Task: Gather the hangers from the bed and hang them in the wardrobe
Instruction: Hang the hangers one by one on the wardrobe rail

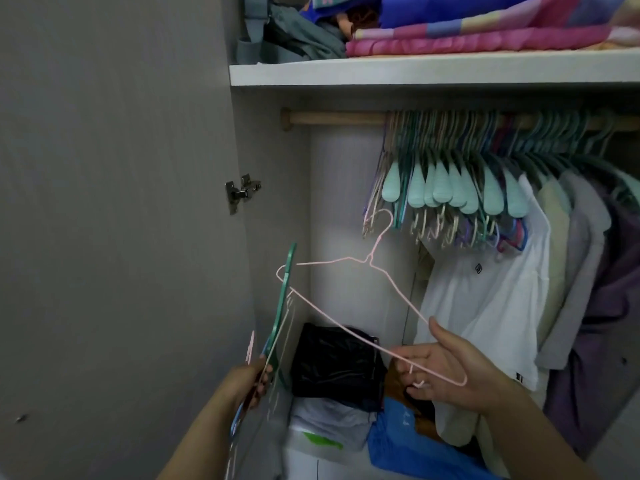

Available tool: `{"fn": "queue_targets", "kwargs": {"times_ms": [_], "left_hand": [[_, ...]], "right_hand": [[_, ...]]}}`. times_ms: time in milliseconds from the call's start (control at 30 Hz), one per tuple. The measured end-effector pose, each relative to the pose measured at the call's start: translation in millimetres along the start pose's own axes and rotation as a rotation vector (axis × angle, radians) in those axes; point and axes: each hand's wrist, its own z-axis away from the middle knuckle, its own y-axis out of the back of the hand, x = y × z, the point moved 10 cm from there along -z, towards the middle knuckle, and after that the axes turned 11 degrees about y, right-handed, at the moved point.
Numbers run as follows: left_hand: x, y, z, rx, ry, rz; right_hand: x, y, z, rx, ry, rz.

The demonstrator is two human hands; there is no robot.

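I stand at the open wardrobe. My right hand (pixel 446 365) grips one lower corner of a thin pink wire hanger (pixel 349 261), which tilts up to the left, its hook below the rail. My left hand (pixel 254 379) is closed around a bunch of hangers (pixel 282 306) held edge-on, a teal one foremost with pale ones beside it. The wooden rail (pixel 332 118) runs under the shelf; its left stretch is bare. Several empty teal and pastel hangers (pixel 450 192) crowd the rail further right.
The grey wardrobe door (pixel 104 202) stands open on the left with its hinge (pixel 240 192). Shirts (pixel 491 289) hang at the right. Folded bedding (pixel 478 32) lies on the top shelf (pixel 415 69). A black bag (pixel 332 362), white bags and a blue bag (pixel 408 445) fill the bottom.
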Motion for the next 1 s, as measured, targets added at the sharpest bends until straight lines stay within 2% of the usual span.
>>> {"fn": "queue_targets", "kwargs": {"times_ms": [200,400,567,700,833,1000], "left_hand": [[-3.8,-9.9,-5.7,-0.037,-0.021,0.110],[1.6,-21.3,0.5,-0.072,-0.064,0.173],[10.1,-30.4,7.2,-0.088,-0.120,0.135],[21.5,-39.0,16.6,-0.112,-0.159,0.183],[34.7,-46.6,28.0,-0.147,-0.172,0.201],[49.1,-45.0,35.2,-0.113,-0.199,0.193]], "right_hand": [[45.0,-16.6,-12.5,0.017,0.050,0.012],[64.9,-34.9,-18.9,0.048,0.149,-0.264],[51.1,-68.3,-25.0,-0.019,0.246,-0.423],[14.1,-96.8,-29.9,-0.055,0.367,-0.609],[-25.1,-92.0,-35.2,0.005,0.475,-0.752],[-19.4,-72.0,-46.5,0.115,0.450,-0.809]]}}
